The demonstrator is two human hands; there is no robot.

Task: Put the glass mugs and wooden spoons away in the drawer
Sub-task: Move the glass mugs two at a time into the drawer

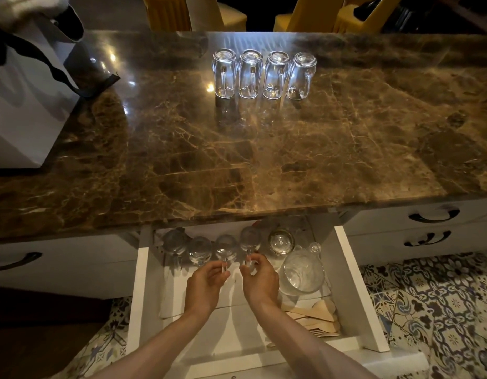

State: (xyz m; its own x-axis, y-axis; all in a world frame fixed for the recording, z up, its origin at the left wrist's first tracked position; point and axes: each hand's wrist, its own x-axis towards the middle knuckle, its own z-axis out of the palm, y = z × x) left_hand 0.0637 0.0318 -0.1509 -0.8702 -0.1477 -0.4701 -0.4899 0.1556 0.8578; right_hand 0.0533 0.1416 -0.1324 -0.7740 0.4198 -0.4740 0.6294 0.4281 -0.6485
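low in the frame, centre: white drawer (140, 283) pulled open beneath the marble counter (237, 160). both hands inside it. left hand (205, 285) pinched on the handle of one glass mug (225, 248); right hand (260, 280) pinched likewise on the handle of the neighbouring mug (250, 239). both mugs down in the row at the drawer's back edge, alongside two more mugs (187, 246) to their left and a glass jar (281, 240) to their right. cannot tell whether resting fully on the drawer floor or a touch above it.

lower right of the drawer: a large glass teapot (304, 272), and below it the wooden spoons (316, 314), already lying in a pile.

upper centre of the frame: four more glass mugs (264, 75), upside down, side by side on the counter, well apart from the drawer.

step in hand, by the look of it: setting down a pair of mugs. roughly halfway with the glassware. next move likely calls for letting go of both handles gently, lifting clear without knocking the row, then reaching up to the counter mugs. room left in the back row looks tight, so probably a second row nearer the front.
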